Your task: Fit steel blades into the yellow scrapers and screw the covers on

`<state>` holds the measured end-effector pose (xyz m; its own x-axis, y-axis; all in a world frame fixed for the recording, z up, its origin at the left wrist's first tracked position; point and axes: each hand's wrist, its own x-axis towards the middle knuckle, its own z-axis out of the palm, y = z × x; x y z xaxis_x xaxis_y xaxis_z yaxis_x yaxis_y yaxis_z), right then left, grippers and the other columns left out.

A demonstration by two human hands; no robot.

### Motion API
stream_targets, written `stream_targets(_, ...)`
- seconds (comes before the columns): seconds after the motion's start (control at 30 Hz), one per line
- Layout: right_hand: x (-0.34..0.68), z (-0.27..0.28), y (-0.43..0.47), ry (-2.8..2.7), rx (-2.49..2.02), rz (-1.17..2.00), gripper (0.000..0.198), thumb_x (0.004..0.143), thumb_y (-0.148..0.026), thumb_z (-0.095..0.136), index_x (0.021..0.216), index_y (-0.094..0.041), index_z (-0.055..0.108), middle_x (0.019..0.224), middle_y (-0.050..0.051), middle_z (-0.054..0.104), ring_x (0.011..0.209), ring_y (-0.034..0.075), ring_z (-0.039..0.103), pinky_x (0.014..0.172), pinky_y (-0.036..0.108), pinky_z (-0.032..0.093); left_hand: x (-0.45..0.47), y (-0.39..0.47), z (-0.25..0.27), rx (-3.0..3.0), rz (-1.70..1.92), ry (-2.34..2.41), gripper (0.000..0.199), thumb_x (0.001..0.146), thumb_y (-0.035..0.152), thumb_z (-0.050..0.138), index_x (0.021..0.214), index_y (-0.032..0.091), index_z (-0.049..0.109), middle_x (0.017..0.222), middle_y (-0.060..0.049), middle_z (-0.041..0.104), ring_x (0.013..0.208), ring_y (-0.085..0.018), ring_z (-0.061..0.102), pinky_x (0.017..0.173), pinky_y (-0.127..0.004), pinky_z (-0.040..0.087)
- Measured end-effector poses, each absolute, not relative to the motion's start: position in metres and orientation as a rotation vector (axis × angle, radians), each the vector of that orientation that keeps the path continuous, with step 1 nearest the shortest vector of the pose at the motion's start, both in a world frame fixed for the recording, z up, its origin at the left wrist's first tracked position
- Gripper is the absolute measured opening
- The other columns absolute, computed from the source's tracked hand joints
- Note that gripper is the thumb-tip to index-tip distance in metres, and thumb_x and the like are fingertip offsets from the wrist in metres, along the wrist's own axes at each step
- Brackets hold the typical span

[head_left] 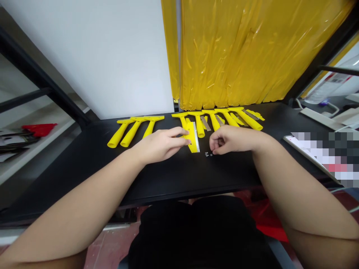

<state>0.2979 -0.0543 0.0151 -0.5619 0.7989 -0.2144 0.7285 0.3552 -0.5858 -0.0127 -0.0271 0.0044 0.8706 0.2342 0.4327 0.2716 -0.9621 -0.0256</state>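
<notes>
My left hand [164, 145] has its fingers closed on a yellow scraper head plate [192, 147] with a bright metal blade [196, 138] along its right edge. The plate is held low over the black tabletop. Right of the blade, my right hand [232, 139] is curled with thumb and fingertips together. What it pinches, if anything, is too small to make out. Just beside those fingertips lie several tiny metal parts [206, 154]. Behind my hands, yellow T-shaped scraper handles [130, 132] lie in a row, with metal blades [206, 123] and yellow pieces [255, 114] among those on the right.
The black table [84, 164] ends against a white panel [112, 56] and a yellow plastic-wrapped stack [238, 56]. At right, a flat pale-edged item [305, 151] lies partly blurred out. Black frame posts [64, 101] and a shelf with a red item [40, 129] stand left.
</notes>
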Motion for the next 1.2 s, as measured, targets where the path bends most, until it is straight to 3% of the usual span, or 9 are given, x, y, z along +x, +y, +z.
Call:
stream_targets(0.47,0.287,0.009,-0.053,-2.592,-1.464,0.965,0.009,0.074,-0.016,0.072,0.081,-0.02,0.076,0.076,0.0,0.072,0.066,0.015,0.059,0.061,0.028,0.043,-0.01,-0.03,0.005,-2.904,-0.637,-0.284,0.027,0.102,0.016,0.057,0.122,0.018,0.076,0.131,-0.014,0.072,0.114,-0.025,0.076,0.097,-0.037,0.064)
stream_targets(0.57,0.289,0.009,-0.053,-2.397,-1.356,1.002,0.004,0.075,-0.021,0.076,0.076,-0.021,0.072,0.069,-0.001,0.065,0.061,0.014,0.054,0.059,0.029,0.04,-0.01,-0.032,0.006,-2.876,-0.618,-0.235,0.027,0.102,0.016,0.058,0.122,0.018,0.076,0.133,-0.015,0.072,0.115,-0.025,0.075,0.097,-0.037,0.064)
stream_targets(0.67,0.285,0.01,-0.053,-2.101,-1.161,0.943,0.014,0.08,-0.031,0.079,0.079,-0.021,0.07,0.067,-0.002,0.058,0.061,0.013,0.048,0.06,0.03,0.038,-0.008,-0.034,0.008,-2.836,-0.578,-0.224,0.027,0.103,0.018,0.056,0.122,0.019,0.076,0.131,-0.014,0.073,0.11,-0.024,0.076,0.093,-0.037,0.065)
stream_targets(0.87,0.267,0.004,-0.046,-1.885,-0.957,0.739,0.021,0.077,-0.039,0.086,0.077,-0.022,0.074,0.086,0.003,0.059,0.083,0.02,0.056,0.081,0.036,0.048,-0.003,-0.04,0.012,-2.762,-0.525,-0.201,0.028,0.107,0.023,0.051,0.116,0.021,0.077,0.126,-0.009,0.075,0.097,-0.02,0.077,0.087,-0.033,0.064)
stream_targets(1.0,0.261,-0.002,-0.043,-1.819,-0.905,0.894,0.021,0.076,-0.037,0.087,0.074,-0.022,0.072,0.095,0.006,0.067,0.098,0.023,0.063,0.092,0.039,0.05,0.0,-0.043,0.012,-2.746,-0.508,-0.197,0.03,0.108,0.023,0.048,0.115,0.022,0.077,0.124,-0.008,0.075,0.095,-0.018,0.076,0.086,-0.03,0.062)
stream_targets(1.2,0.256,-0.008,-0.044,-1.669,-0.963,1.187,0.031,0.068,-0.034,0.091,0.076,-0.021,0.063,0.077,0.0,0.067,0.072,0.016,0.062,0.073,0.033,0.051,0.001,-0.042,0.011,-2.734,-0.505,-0.185,0.033,0.11,0.025,0.045,0.113,0.021,0.078,0.122,-0.008,0.075,0.093,-0.018,0.076,0.085,-0.031,0.062)
